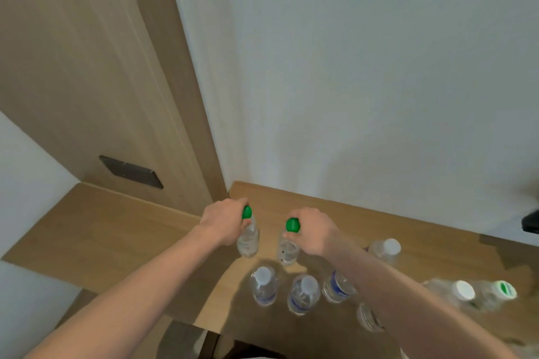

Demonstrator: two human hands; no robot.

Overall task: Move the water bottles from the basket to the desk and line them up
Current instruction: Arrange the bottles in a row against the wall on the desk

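Light wood-grain wall panel (pixel 87 67), flat and matte, occupies the upper left and carries a dark grey rectangular plate (pixel 130 171); below it runs a lower wooden ledge (pixel 102 230) of the same tone. Left hand (pixel 224 220), on a bare forearm, grips the neck of a clear ribbed plastic water bottle with a green screw cap (pixel 248 237); this bottle is upright, long axis vertical, cap uppermost, at the near-left corner region of the light brown wooden desk (pixel 423 239); whether its base touches the surface cannot be told. Right hand (pixel 316 232) grips the neck of a second clear plastic bottle with a green cap (pixel 289 246), just beside the first, likewise upright with cap up. Nearer the camera, standing upright on the desk: a clear bottle with a white cap and blue label band (pixel 264 285), a matching white-capped bottle (pixel 303 294) just beside it, and a third blue-labelled bottle (pixel 337 287) partly hidden by the right forearm. Further right: a white-capped clear bottle (pixel 385 251) behind the arm, a blurred white-capped bottle (pixel 459 293), and a bottle with a green-and-white top (pixel 501 291), details too blurred to tell. Plain white smooth wall (pixel 350 67) rises behind the desk; a dark object (pixel 530 223) sits at the right edge.
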